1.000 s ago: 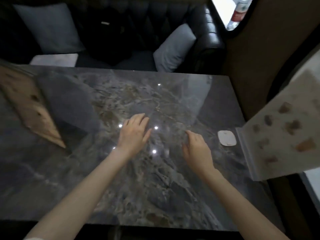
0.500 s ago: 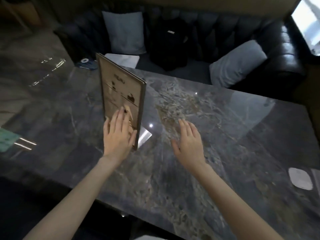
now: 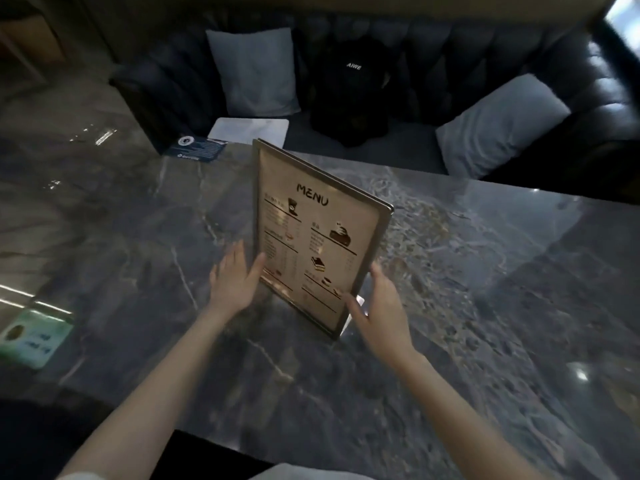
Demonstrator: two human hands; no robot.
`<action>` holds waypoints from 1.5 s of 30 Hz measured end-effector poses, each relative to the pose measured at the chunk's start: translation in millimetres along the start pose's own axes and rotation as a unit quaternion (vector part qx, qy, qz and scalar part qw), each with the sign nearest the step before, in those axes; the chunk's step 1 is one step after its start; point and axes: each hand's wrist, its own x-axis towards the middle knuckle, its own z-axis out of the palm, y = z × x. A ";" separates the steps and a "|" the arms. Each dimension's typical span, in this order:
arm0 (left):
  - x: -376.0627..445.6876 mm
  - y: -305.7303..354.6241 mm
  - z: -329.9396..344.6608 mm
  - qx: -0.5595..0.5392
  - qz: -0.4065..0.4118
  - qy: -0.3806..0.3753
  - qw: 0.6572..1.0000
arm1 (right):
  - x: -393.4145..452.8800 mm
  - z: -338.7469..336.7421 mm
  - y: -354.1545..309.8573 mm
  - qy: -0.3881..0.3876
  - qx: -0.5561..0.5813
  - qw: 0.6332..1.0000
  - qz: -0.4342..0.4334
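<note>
Far L, near edge of worktop [image 3: 450, 358]: green card [image 3: 34, 337], lying flat. Further back, at far L corner: blue card [image 3: 197, 148], flat too, w/ a round white mark on it. Just behind that, on the seat of the dark sofa [image 3: 450, 64]: white sheet [image 3: 251, 129]. Above it, leaning on the sofa back: grey pillow [image 3: 256, 71].

Next, L hand [image 3: 235, 282]: wide open, fingers straight & spread, just beside the L edge of the menu stand [image 3: 311, 230]. Thumb tip laid on the front, low down. Can't tell if the fingers touch the back.

Mid worktop: the menu stand itself, standing up, bottom edge on the worktop, btw both hands. Turned so its R side is nearer. "MENU" in big letters on top, little pics of a cup & cakes below. Small print too blurry to read.

Behind it, on the sofa: black bag [image 3: 349, 88] w/ "AIWE" in white.

Then R hand [image 3: 381, 310]: holding the lower R edge of the menu stand. Thumb on the front near the bottom corner, fingers bent round the edge to the back.

Far R on the sofa: 2nd grey pillow [image 3: 498, 129], slumped in the corner. Top R: bright window [image 3: 623, 19], all blurry.
</note>
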 end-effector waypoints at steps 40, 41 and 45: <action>53.3 22.1 10.7 -0.576 -0.135 -0.185 0.785 | 4.4 -26.4 9.2 -0.053 0.268 0.949 0.158; 52.3 29.8 12.3 -0.574 -0.135 -0.183 0.787 | 3.0 -32.1 13.0 -0.052 0.274 0.946 0.163; 43.5 66.3 21.4 -0.567 -0.141 -0.183 0.791 | -6.7 -62.8 30.3 -0.036 0.299 0.938 0.170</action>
